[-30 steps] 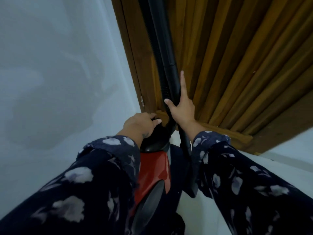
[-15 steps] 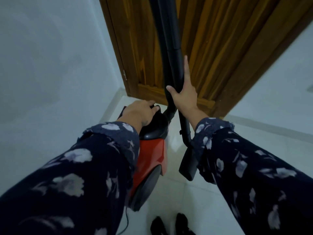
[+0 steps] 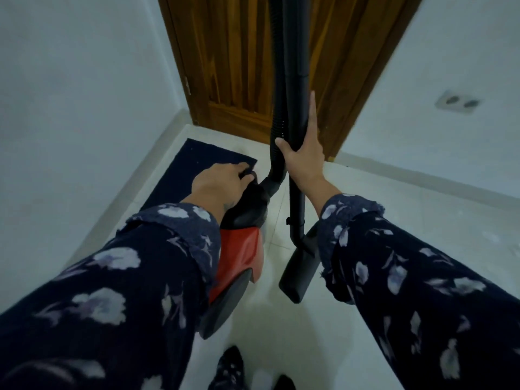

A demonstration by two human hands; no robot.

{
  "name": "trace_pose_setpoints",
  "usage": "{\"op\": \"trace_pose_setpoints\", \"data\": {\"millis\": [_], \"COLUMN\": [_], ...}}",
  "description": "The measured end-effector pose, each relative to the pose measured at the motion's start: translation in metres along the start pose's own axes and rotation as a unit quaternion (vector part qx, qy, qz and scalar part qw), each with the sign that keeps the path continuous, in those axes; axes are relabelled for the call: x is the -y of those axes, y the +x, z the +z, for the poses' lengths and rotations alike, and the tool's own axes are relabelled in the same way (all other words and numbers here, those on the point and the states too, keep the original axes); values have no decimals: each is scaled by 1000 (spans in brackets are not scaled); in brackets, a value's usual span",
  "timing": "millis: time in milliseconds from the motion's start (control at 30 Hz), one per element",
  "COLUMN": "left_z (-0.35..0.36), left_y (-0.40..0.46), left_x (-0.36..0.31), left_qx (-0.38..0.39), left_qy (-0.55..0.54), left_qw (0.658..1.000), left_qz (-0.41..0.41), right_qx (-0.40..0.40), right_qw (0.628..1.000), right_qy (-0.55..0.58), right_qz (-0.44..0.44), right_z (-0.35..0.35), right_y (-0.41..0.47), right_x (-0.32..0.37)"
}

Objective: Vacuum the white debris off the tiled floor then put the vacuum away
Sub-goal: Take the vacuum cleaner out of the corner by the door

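Red canister vacuum body (image 3: 242,254): smooth glossy plastic, with a black plastic top that shows a soft sheen. Black rigid wand tube (image 3: 295,66): smooth, satin plastic. Black ribbed hose (image 3: 277,119): corrugated, matt. Brown slatted door (image 3: 239,52): varnished wood, grain visible. Pale tiled floor (image 3: 394,198): glazed, reflective. Dark navy rectangular mat (image 3: 180,170): matt, fibrous cloth. Navy floral sleeves (image 3: 422,277): soft woven fabric. White walls (image 3: 70,80): matt paint.

Long sleeves (image 3: 118,291) navy w/ pale floral print (cuffs slightly frayed); matching trousers (image 3: 229,370) below.
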State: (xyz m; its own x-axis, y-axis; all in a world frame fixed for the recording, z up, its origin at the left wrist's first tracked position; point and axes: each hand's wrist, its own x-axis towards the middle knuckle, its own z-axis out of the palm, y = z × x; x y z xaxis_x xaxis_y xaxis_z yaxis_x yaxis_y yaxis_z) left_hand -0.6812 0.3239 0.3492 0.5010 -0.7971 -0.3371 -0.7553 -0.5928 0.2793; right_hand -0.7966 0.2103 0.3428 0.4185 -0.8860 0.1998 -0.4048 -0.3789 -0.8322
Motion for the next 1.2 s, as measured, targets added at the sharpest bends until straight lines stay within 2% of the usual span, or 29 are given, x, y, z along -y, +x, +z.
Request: {"op": "trace_pose_setpoints", "data": {"millis": [300,500,733,933,1200], "left_z": [59,118,207,303,438], "left_y": [-101,-138,-181,-203,-193], "left_x": [-35,-34,-47,-50,-6], "left_qx": [21,20,18,-5,-34], "left_qy": [-10,6,45,22,6], "left_qw": [1000,1000,999,999,998], "left_qz": [4,3,-22,-31,-43], "right_qx": [-20,1,12,28,33], "right_qw": [999,998,996,996,998], "right_qy": [-13,0,20,35,34], "right_qz": [49,65,89,81,47], "right_z": [-50,-66,-82,-82,-25], "right_y": [-101,-165,-234,-280,-327], "right_x": [-17,-50,-120,-191,-280]}}
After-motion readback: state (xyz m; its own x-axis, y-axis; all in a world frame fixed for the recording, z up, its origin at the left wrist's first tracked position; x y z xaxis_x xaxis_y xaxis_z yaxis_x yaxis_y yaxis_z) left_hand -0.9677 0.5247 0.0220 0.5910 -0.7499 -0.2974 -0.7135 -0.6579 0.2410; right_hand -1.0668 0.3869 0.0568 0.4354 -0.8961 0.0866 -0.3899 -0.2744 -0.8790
